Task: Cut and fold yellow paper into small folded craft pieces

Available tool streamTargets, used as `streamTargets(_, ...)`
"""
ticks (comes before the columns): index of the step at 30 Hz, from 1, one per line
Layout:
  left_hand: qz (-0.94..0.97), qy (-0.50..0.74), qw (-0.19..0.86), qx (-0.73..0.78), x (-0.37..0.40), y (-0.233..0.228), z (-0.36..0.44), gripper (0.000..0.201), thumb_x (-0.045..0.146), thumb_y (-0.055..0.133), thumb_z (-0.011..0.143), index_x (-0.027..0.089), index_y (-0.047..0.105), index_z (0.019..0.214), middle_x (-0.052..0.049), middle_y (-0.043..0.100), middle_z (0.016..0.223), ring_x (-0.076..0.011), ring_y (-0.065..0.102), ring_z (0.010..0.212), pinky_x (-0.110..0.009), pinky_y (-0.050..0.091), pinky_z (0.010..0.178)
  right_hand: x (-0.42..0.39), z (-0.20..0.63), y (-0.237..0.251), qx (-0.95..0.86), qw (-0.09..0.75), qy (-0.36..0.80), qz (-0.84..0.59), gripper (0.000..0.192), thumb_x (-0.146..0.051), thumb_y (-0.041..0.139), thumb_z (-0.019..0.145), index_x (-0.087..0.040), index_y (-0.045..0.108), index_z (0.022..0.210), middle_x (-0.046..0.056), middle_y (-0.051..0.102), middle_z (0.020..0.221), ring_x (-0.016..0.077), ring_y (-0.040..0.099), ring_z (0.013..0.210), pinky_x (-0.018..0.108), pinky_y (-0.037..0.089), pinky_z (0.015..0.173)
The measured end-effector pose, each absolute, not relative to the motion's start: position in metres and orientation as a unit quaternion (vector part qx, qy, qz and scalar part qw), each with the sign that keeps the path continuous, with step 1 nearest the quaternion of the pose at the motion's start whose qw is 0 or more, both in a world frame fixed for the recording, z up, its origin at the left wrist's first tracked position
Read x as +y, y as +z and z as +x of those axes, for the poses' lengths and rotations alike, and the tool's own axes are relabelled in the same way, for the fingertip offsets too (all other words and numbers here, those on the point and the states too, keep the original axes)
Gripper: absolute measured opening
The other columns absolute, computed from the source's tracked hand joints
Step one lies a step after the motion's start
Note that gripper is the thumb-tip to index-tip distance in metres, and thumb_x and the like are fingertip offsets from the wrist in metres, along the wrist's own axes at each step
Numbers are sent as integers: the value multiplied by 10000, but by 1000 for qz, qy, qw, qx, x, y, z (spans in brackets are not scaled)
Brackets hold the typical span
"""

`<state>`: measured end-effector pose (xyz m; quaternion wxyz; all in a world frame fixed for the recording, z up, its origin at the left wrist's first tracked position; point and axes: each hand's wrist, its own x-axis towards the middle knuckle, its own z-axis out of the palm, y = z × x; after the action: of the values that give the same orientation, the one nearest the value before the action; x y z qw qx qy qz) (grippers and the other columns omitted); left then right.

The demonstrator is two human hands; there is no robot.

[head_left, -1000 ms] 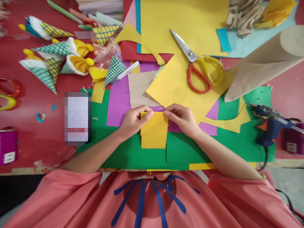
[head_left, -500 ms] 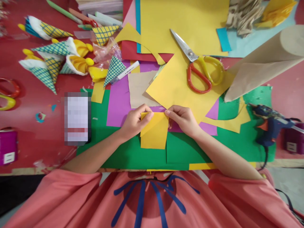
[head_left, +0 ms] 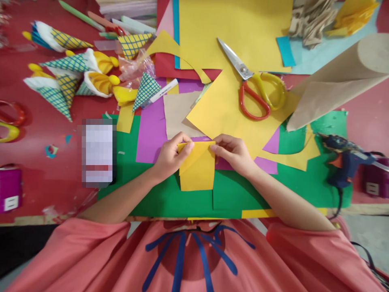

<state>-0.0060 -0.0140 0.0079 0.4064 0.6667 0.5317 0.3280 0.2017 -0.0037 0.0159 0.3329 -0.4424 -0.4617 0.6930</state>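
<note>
The green sheet [head_left: 170, 200] reaches the table's near edge, and bare green lies near and right of the hands. Farther off, yellow paper [head_left: 225, 107] and scissors [head_left: 258, 87] crowd in; a glue gun [head_left: 343, 160] sits far right. The yellow piece [head_left: 197, 172] lies mid-sheet, a flap folded diagonally across its top. The left hand [head_left: 168, 156] pinches its top-left corner, the right hand [head_left: 234, 152] its top-right.

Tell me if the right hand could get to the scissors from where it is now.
Probably yes. The scissors lie in the open on yellow paper, just beyond the right hand, with nothing between them. But that hand now pinches the small yellow paper, so it would have to let go first.
</note>
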Motion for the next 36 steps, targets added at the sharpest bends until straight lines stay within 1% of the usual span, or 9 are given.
streamTargets(2,668,324,407,531,-14,8,-5,240,409,521,910,201,528,791,31,484,639,-78,443,551,-182,342,471,-4,201,15,-461,334,690,-446,287,-430,700,783,-180,568,738,-38,575,601,86,563,508,225,487,499)
streamTargets(9,678,317,422,511,-15,9,-4,191,376,515,920,197,530,854,29,555,693,-68,487,563,-165,366,475,-3,202,12,-481,353,664,-452,199,-360,665,823,-173,617,777,-18,609,663,89,557,585,218,459,541)
streamTargets(13,680,317,432,500,-16,10,-2,163,364,529,911,202,533,899,-2,609,799,-95,567,684,-173,421,537,-3,203,14,-516,351,628,-464,194,-351,650,839,-165,649,782,-9,626,702,88,553,640,217,448,596)
streamTargets(15,674,314,439,504,-16,10,-2,173,376,522,914,204,538,897,4,584,758,-95,540,647,-184,403,519,-2,203,13,-524,350,618,-469,199,-347,639,849,-163,648,772,-8,621,695,89,545,641,220,441,603)
streamTargets(18,649,337,454,509,-16,8,-4,227,396,497,928,206,527,807,38,445,617,-81,406,528,-203,325,466,-2,204,11,-511,362,620,-472,216,-356,640,848,-163,628,751,-20,592,650,85,519,603,219,418,570)
streamTargets(20,637,363,451,509,-15,7,-6,271,393,493,931,201,506,740,40,381,589,-85,368,530,-212,311,476,-1,205,11,-499,370,625,-473,233,-363,644,844,-164,613,728,-25,576,626,80,503,581,215,400,544)
streamTargets(25,639,375,438,509,-15,6,-7,296,364,496,927,188,496,689,35,373,587,-87,357,548,-218,301,487,-1,205,11,-485,370,638,-470,252,-360,648,841,-162,599,694,-27,562,607,73,482,552,211,377,510)
streamTargets(31,629,372,458,507,-13,9,-5,287,309,506,911,178,495,656,36,380,578,-79,358,545,-208,308,488,-1,205,12,-493,363,637,-469,244,-357,646,837,-165,600,694,-28,550,601,75,466,544,216,367,509)
streamTargets(36,665,309,478,484,-13,13,-5,259,316,533,888,171,545,674,45,426,552,-61,363,488,-195,282,440,-4,203,14,-535,345,635,-439,208,-330,626,846,-154,622,736,-17,578,641,80,496,585,214,385,542)
